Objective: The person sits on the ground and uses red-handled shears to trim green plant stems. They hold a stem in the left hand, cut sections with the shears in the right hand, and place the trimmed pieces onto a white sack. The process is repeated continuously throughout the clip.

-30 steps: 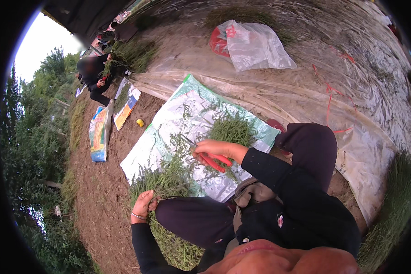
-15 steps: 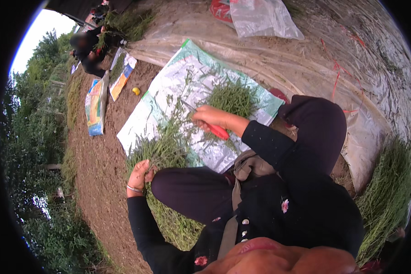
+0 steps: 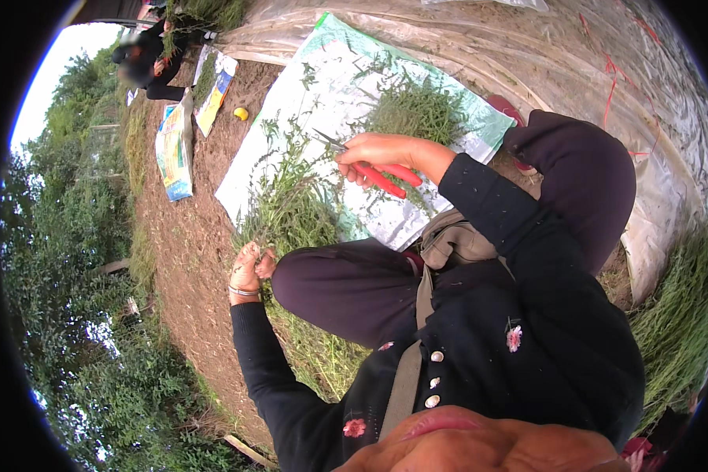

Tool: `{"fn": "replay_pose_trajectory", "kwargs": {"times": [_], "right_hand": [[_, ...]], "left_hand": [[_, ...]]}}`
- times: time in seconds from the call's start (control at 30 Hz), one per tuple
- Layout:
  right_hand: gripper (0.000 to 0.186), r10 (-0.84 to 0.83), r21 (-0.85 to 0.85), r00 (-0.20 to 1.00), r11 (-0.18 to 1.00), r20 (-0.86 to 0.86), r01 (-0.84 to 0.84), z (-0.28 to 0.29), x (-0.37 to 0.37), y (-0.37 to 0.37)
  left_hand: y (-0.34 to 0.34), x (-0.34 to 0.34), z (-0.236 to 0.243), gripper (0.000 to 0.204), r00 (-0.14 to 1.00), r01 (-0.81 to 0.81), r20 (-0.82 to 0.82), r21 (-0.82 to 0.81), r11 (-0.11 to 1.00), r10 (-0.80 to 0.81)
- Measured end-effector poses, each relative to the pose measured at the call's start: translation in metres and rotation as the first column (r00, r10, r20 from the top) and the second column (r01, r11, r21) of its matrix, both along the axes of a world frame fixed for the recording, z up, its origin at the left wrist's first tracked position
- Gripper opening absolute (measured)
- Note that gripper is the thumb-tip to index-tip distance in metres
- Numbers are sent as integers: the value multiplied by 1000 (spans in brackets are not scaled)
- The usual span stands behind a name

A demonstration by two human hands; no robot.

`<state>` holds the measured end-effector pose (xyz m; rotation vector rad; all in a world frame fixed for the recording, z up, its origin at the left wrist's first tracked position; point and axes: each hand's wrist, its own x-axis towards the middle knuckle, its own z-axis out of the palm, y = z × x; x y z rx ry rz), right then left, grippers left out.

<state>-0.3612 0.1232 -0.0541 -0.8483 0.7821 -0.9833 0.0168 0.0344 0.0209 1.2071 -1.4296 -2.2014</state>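
Observation:
My right hand (image 3: 374, 157) is closed around red-handled garden snips (image 3: 384, 186), whose grey blades point left over the spread sheet (image 3: 234, 187). The two red handles show apart below my palm. At lower left, beside my bent knee, my left hand (image 3: 248, 269) grips the stem ends of a leafy green bunch (image 3: 295, 214). The bunch fans out from those fingers over the sheet, its tops reaching up to the left of the blades. A heap of green sprigs (image 3: 421, 110) lies on the sheet beyond my right wrist, and loose bits are scattered around it.
More cut greenery (image 3: 311, 354) lies under my left arm, and a tall pile (image 3: 684, 315) stands at right. Clear plastic sheeting (image 3: 519, 59) covers the ground at upper right. A yellow round object (image 3: 241, 114) rests on bare soil. Another person (image 3: 145, 63) sits at upper left.
The whole view has shifted, with the sheet and heap higher in the picture. The snips' handles now show spread apart, where only one showed before. My left hand still grips the stems.

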Motion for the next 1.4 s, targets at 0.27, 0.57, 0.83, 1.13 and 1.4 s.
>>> {"fn": "replay_pose_trajectory", "kwargs": {"times": [0.27, 0.57, 0.83, 1.13, 1.4], "right_hand": [[32, -125, -100, 992, 987, 25, 127, 1, -31, -6], [29, -162, -131, 979, 975, 121, 178, 9, -49, 4], [33, 51, -140, 999, 989, 1, -51, 9, -19, 18], [31, 179, -142, 981, 976, 71, -168, 17, 3, 29], [32, 146, -61, 989, 987, 0, -146, 20, 38, 17]], "left_hand": [[-2, 7, -5, 38, 1000, 1, -22, -46, 999, -3], [-4, 7, -8, 33, 996, -23, -85, -37, 999, 19], [-3, 0, -4, 34, 994, -38, -99, -31, 999, 35], [-9, -14, -4, 32, 987, -82, -139, -48, 995, 74], [-12, -38, -1, 35, 996, 16, -81, -95, 995, -24]]}}
